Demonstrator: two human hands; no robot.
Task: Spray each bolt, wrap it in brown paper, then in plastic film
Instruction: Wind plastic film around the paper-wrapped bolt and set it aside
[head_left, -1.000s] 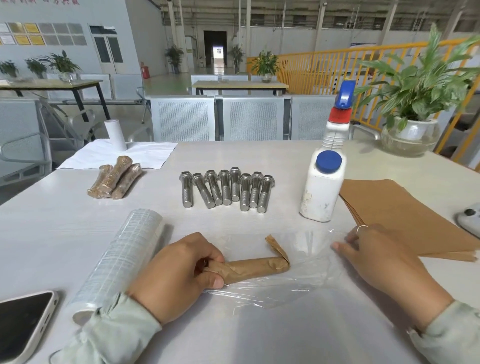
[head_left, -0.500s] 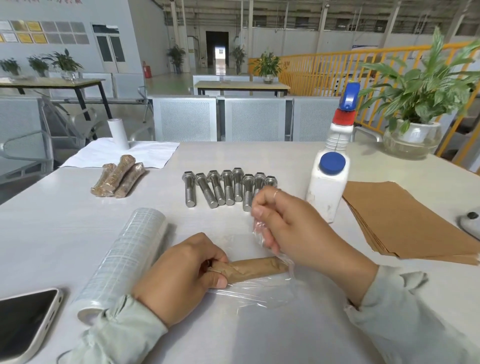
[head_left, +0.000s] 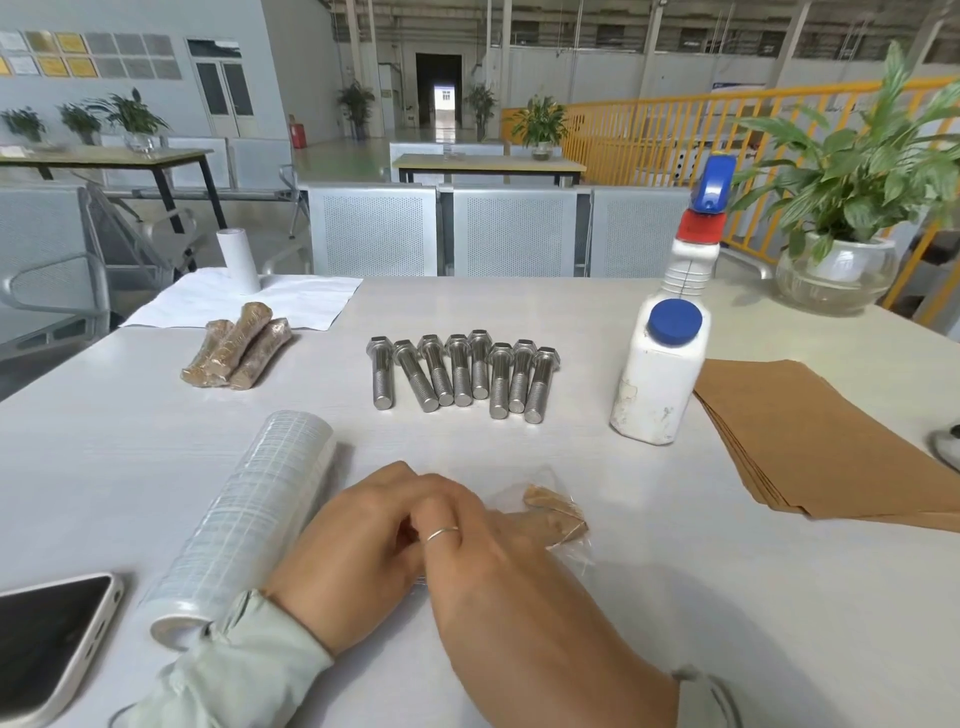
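Both hands meet low on the table, near its front edge, and they are busy on one paper-wrapped bolt. The left hand is curled over the bolt's left end, fingers bent down around it. The right hand lies across on top, a thin ring on one finger, its fingers reaching left over the bundle and touching the left hand; whether they pinch the plastic film or only press on it cannot be told. The bolt's right end pokes out past the knuckles, brown paper folded at the tip, clear film crinkled around it.

Just left of the hands lies the film roll, slanting toward the front edge, and a phone sits at the front left corner. Mid-table, eight bare bolts lie side by side in a row. Toward the back left, three finished wrapped bolts are piled together beside a white sheet with a small white roll standing on it. On the right stands the white spray bottle, and just beside it, at the right edge, the stack of brown paper
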